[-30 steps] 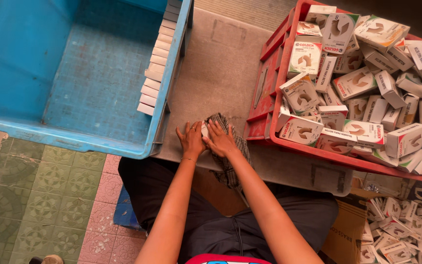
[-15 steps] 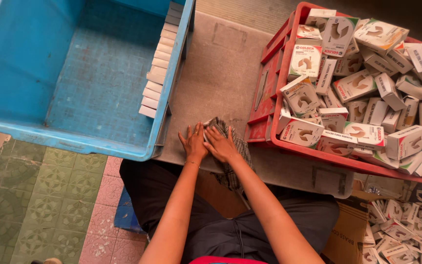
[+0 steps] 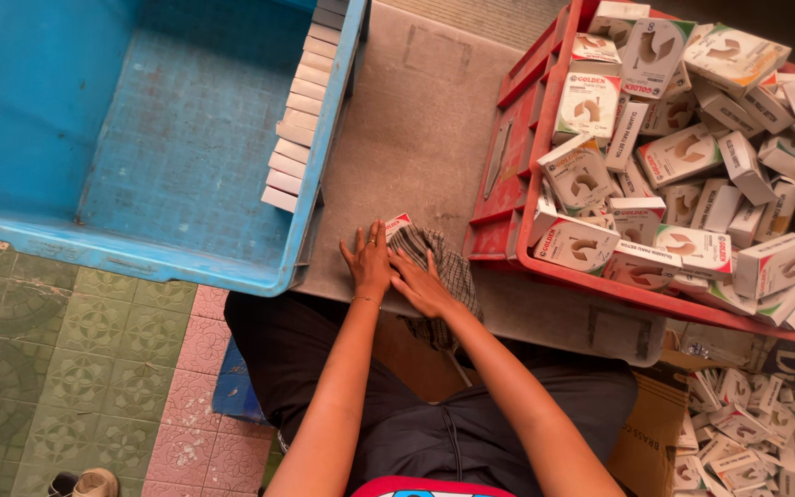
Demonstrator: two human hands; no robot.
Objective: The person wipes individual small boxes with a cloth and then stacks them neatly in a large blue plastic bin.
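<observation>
A small white-and-red carton (image 3: 397, 224) lay flat on the grey board (image 3: 416, 120), just beside the near-left corner of the red crate (image 3: 508, 193). Only its far corner showed; the rest was under the hands. The left hand (image 3: 369, 262) rested palm down on the carton, fingers spread and stretched out flat, holding nothing in a closed grasp. The right hand (image 3: 423, 286) lay touching the left one on the side toward the red crate, also flat and open, its palm on a checked cloth (image 3: 448, 267) that lay between the carton and the crate and hung over the board's near edge. Whether the right fingertips reached the carton could not be told.

The red crate was heaped with similar small cartons (image 3: 692, 156). On the far side of the hands from the crate stood a blue tub (image 3: 140, 258), with a row of cartons (image 3: 298, 129) standing on edge along the wall nearest the crate.
</observation>
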